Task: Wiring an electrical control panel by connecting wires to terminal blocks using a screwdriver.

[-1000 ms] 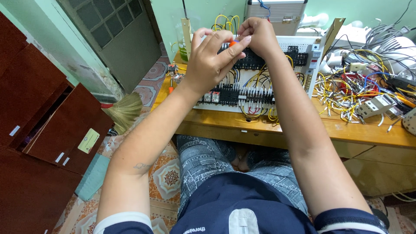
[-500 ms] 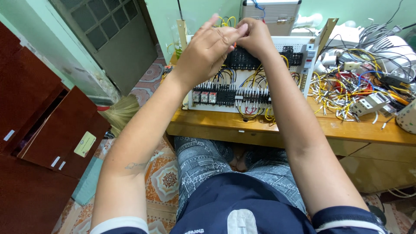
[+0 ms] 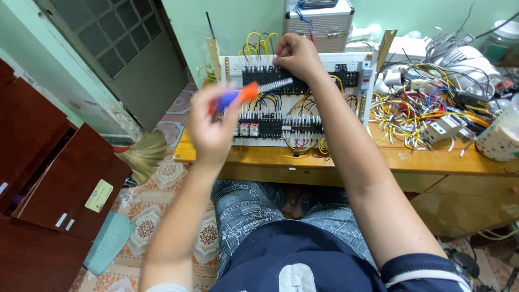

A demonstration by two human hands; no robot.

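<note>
A white wiring panel (image 3: 357, 103) with black terminal blocks and yellow, black and red wires leans upright on a wooden table (image 3: 432, 159). My left hand (image 3: 213, 130) is pulled back toward me in front of the panel's left part and grips a screwdriver (image 3: 251, 91) with an orange and blue handle, its shaft pointing right; hand and tool are motion-blurred. My right hand (image 3: 296, 54) rests with closed fingers on the upper row of terminal blocks; whether it pinches a wire is hidden.
A heap of loose coloured wires and small parts (image 3: 427, 108) covers the table right of the panel, with a patterned cup (image 3: 500, 138) at the far right. A metal case (image 3: 319, 21) stands behind. A brown cabinet (image 3: 48, 178) and a broom (image 3: 143, 154) stand at left.
My left hand has left the panel's top, where both hands were together, and moved down-left toward me with the screwdriver. The right hand stays on the upper terminals.
</note>
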